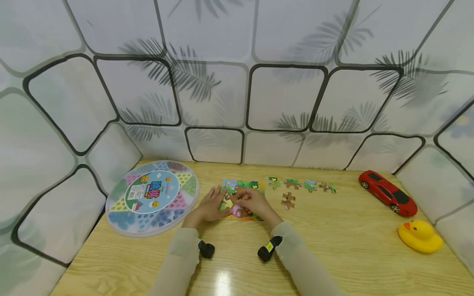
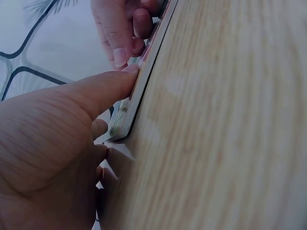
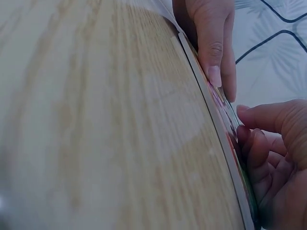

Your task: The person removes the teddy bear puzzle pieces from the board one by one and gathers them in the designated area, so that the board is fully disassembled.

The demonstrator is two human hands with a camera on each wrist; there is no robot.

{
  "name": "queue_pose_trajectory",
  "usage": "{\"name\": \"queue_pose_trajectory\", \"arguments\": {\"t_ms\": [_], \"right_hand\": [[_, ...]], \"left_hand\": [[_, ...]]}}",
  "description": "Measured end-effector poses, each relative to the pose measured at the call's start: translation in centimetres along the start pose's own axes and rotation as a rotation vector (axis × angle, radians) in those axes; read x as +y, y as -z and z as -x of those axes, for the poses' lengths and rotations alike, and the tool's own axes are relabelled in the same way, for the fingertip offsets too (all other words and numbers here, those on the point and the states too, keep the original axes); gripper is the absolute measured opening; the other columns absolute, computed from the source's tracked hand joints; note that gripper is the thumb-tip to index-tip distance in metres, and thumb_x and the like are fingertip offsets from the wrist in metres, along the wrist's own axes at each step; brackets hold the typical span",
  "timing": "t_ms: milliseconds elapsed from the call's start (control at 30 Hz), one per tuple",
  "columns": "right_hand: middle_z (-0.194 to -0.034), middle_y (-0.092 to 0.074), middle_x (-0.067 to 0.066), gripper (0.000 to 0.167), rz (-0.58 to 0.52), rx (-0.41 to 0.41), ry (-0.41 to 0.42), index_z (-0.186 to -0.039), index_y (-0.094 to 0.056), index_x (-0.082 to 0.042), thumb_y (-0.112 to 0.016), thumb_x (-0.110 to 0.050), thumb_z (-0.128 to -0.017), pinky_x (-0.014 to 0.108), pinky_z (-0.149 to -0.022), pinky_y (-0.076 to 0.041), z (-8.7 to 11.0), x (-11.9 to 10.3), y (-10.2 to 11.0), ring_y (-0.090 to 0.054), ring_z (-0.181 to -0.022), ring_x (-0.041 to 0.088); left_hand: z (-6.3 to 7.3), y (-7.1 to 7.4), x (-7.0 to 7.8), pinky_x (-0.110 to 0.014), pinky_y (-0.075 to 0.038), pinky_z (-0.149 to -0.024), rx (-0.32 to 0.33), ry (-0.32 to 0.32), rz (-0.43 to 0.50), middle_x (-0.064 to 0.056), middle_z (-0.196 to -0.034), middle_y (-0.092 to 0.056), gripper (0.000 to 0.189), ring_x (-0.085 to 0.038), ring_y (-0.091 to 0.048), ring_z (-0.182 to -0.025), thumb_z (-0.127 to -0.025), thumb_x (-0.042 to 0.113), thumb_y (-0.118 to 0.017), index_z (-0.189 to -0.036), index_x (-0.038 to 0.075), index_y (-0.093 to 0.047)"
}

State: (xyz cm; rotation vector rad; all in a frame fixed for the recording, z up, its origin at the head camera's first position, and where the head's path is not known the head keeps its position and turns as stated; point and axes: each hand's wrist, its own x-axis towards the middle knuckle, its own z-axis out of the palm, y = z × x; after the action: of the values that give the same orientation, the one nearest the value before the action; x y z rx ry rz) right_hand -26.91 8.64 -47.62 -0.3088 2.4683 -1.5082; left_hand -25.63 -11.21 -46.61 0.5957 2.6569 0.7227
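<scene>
A jigsaw puzzle board [image 1: 224,217] with a brown bear picture lies flat on the table, partly covered by both hands. My left hand [image 1: 212,205] rests with straight fingers along its left side. In the left wrist view, the thumb [image 2: 115,86] of that hand touches the board's near edge. Over the board's right half is my right hand [image 1: 255,202], its fingers curled and its thumb close to them, at the picture. Whether a puzzle piece sits between these fingertips is hidden. Right of the board lies a loose brown puzzle piece [image 1: 288,200].
Several loose pieces, among them a green-brown piece [image 1: 327,187], lie in a row right of the board. A round Chinese checkers box [image 1: 152,197] lies at the left. A red toy car [image 1: 387,193] and a yellow rubber duck [image 1: 420,236] stand at the right, near the patterned cloth wall [image 1: 285,98].
</scene>
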Motion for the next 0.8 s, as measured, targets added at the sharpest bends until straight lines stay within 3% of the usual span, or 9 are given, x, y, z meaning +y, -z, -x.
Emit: {"name": "queue_pose_trajectory", "arguments": {"t_ms": [333,600,800], "right_hand": [[-0.071,-0.059,0.000,0.026,0.032,0.005,0.035,-0.110,-0.067,-0.003,-0.068,-0.015,-0.087,0.024,-0.048,-0.046,0.03,0.04,-0.11,-0.052,-0.052,0.009],[-0.073,-0.059,0.003,0.025,0.016,0.001,0.052,-0.110,-0.067,-0.002,-0.067,-0.015,-0.088,0.024,-0.047,-0.046,0.29,0.03,-0.02,-0.051,-0.052,0.011],[-0.074,-0.060,0.003,0.025,0.049,0.018,0.057,-0.110,-0.068,-0.003,-0.067,-0.016,-0.089,0.025,-0.048,-0.047,0.43,-0.13,-0.15,-0.052,-0.053,0.011]], "left_hand": [[0.01,-0.12,-0.14,-0.049,-0.005,-0.114,0.004,0.005,0.000,-0.022,-0.156,-0.001,0.079,-0.037,0.004,-0.143,-0.096,0.037,-0.051,-0.151,-0.001,-0.009],[-0.03,-0.32,-0.18,-0.051,-0.006,-0.114,0.007,0.037,0.012,-0.024,-0.155,0.005,0.079,-0.033,0.007,-0.144,-0.095,0.041,-0.051,-0.152,0.004,-0.010],[0.00,-0.40,-0.04,-0.052,-0.007,-0.113,0.030,0.040,-0.006,-0.025,-0.155,0.002,0.078,-0.037,0.006,-0.143,-0.095,0.041,-0.052,-0.152,0.003,-0.013]]}}
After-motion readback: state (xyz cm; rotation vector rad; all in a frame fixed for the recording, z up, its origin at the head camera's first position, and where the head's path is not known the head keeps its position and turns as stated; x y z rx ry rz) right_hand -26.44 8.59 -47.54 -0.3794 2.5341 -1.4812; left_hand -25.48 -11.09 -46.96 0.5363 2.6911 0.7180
